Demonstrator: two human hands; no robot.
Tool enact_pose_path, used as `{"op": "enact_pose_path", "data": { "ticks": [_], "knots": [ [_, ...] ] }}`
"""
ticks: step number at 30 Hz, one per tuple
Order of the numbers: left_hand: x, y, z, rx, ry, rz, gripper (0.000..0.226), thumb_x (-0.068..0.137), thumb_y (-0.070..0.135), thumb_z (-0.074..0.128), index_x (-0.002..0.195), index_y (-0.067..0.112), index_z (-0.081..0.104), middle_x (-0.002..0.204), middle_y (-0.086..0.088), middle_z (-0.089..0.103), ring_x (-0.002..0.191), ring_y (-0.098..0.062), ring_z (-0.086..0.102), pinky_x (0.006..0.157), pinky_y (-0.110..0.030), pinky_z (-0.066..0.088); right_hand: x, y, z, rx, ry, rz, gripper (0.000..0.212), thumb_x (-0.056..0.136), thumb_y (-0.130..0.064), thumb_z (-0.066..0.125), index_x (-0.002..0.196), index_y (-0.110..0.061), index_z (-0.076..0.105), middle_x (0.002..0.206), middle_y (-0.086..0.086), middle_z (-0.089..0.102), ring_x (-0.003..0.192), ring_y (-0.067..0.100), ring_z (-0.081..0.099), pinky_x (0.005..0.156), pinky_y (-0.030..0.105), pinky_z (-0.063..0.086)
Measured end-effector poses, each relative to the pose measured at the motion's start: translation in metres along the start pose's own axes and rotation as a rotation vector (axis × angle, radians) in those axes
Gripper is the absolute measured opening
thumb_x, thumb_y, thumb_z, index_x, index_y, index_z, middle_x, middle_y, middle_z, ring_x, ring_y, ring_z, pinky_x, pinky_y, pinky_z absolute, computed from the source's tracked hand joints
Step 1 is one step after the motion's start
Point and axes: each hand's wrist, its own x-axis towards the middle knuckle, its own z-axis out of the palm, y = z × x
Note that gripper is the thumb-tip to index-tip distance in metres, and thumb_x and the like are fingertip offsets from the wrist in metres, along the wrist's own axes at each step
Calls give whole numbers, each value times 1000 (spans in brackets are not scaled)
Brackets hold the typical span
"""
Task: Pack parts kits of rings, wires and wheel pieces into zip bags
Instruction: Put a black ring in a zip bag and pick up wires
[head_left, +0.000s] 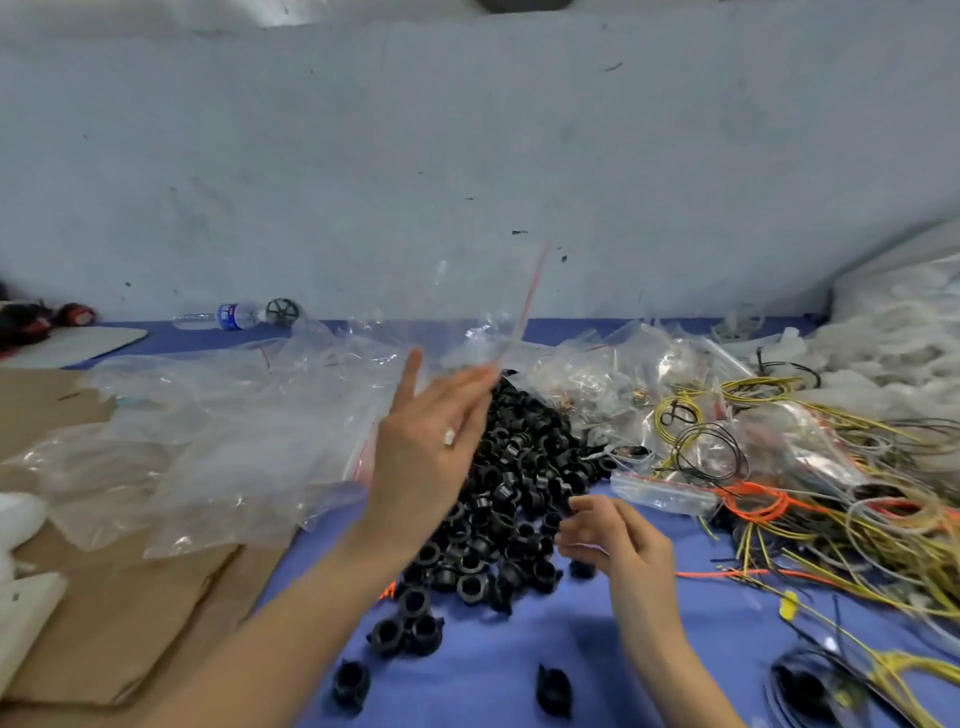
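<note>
Right hand (608, 535): fingers curled at the near edge of the black ring pile (519, 467); whether they hold a ring, cannot tell. Left hand (426, 431): raised over the pile, pinching an empty zip bag (483, 317) at its blurred fingertips. Recommended: spread the bag's red-striped mouth before loading rings. Tangled wires (810, 499) crowd the right, slack empty bags (223, 415) the left. Water bottle (228, 315) lies beyond.

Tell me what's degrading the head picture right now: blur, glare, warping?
Head view: motion blur smears the left hand at its fingertips, along with the zip bag it holds up. The right hand is soft too. Head view: glare streaks the heap of empty bags, hiding their edges. Head view: the wide lens stretches the corners, the wires at lower right go soft, and the black rings read fairly sharp.
</note>
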Motion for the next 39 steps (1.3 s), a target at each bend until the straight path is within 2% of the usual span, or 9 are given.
{"op": "enact_pose_path", "data": {
  "ticks": [3, 7, 10, 16, 21, 26, 29, 33, 39],
  "knots": [
    [-64, 31, 23, -95, -203, -108, 18, 85, 1, 69, 100, 10, 73, 97, 5, 73, 86, -3, 64, 113, -42, 33, 3, -2, -3, 98, -8, 103, 21, 96, -11, 49, 87, -3, 66, 67, 11, 67, 56, 22, 64, 55, 27, 54],
    [-102, 47, 31, -289, -259, -560, 35, 85, 7, 72, 105, 35, 68, 95, 5, 71, 85, -3, 67, 84, -36, 54, 4, 5, -5, 144, -50, 190, 12, 92, -14, 57, 93, -3, 64, 67, 9, 67, 54, 22, 63, 52, 27, 54],
    [-103, 41, 32, -193, -273, -533, 52, 79, 12, 77, 113, 47, 60, 82, 11, 67, 84, -2, 59, 86, -15, 43, 7, 12, -4, 114, -77, 215, 8, 88, -12, 64, 91, -5, 65, 69, 13, 66, 55, 23, 64, 53, 27, 54],
    [-112, 38, 32, -162, -378, -535, 26, 79, 11, 78, 98, 26, 71, 87, 10, 68, 83, -7, 61, 81, -32, 48, 8, 21, -4, 42, -104, 206, 10, 87, -2, 63, 78, 0, 62, 67, 14, 66, 60, 25, 67, 56, 28, 55],
    [-106, 27, 29, -214, -146, -726, 22, 86, 2, 67, 83, 24, 66, 80, 5, 66, 73, -10, 58, 67, -16, 45, 9, 21, -11, -397, -277, -111, 20, 80, -30, 70, 79, -11, 67, 75, 3, 68, 67, 8, 59, 62, 31, 50],
    [-103, 16, 17, -112, -84, -629, 34, 86, 8, 69, 93, 38, 57, 81, 9, 58, 72, -4, 53, 66, -7, 38, 7, 27, -12, -986, -537, -334, 30, 80, -28, 71, 108, -19, 67, 110, 0, 62, 100, 21, 54, 86, 34, 44],
    [-104, 12, 16, -120, -280, -596, 35, 81, 14, 75, 106, 35, 60, 75, 10, 57, 67, -3, 52, 67, -8, 41, 5, 28, -6, -1095, -557, -392, 27, 82, -17, 65, 109, -14, 66, 119, 3, 58, 106, 28, 53, 87, 38, 43],
    [-108, 12, 16, 14, -521, -513, 14, 80, 13, 76, 93, 17, 70, 82, 8, 61, 75, -14, 57, 75, -41, 50, 1, 28, -7, -1176, -462, -422, 18, 83, -9, 58, 101, -13, 60, 108, 4, 58, 98, 29, 51, 77, 39, 43],
    [-101, 21, 9, 56, -230, -443, 11, 83, 4, 72, 83, 14, 66, 77, 21, 41, 71, 13, 49, 62, -8, 36, 3, 26, -15, -994, -307, -367, 24, 82, -4, 65, 104, -12, 62, 103, 2, 56, 83, 20, 53, 69, 22, 34]
  ]
}}
